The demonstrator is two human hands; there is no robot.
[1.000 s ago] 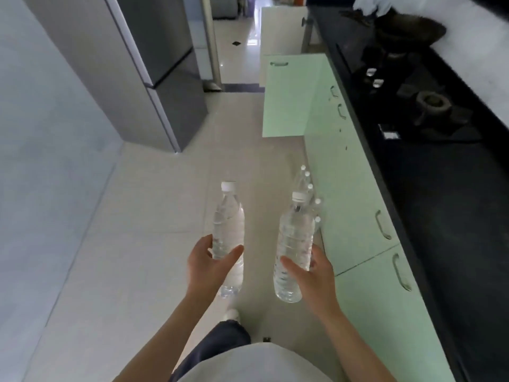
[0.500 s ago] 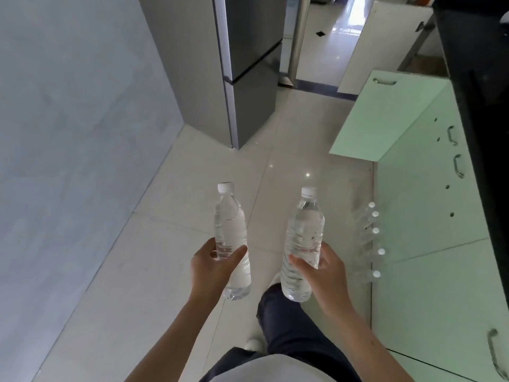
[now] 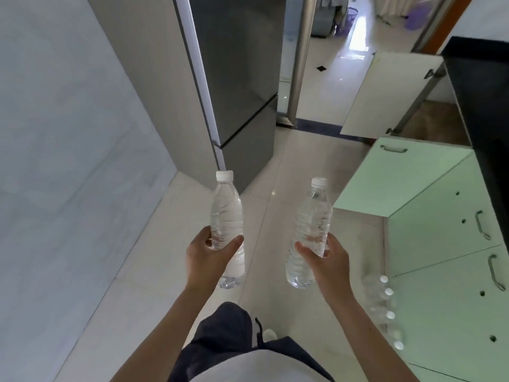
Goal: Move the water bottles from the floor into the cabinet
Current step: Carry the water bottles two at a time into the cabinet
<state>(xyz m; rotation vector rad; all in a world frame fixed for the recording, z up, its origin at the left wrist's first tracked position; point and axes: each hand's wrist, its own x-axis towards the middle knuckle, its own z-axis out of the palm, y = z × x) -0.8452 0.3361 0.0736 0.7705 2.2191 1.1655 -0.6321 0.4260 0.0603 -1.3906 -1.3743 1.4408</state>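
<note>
Left grip [image 3: 209, 260] holds a water bottle [image 3: 226, 210] (upright).

no legible text, labels or signs

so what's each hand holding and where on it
Each holds a water bottle around its lower half: left hand the left bottle, right hand the right bottle.
</note>
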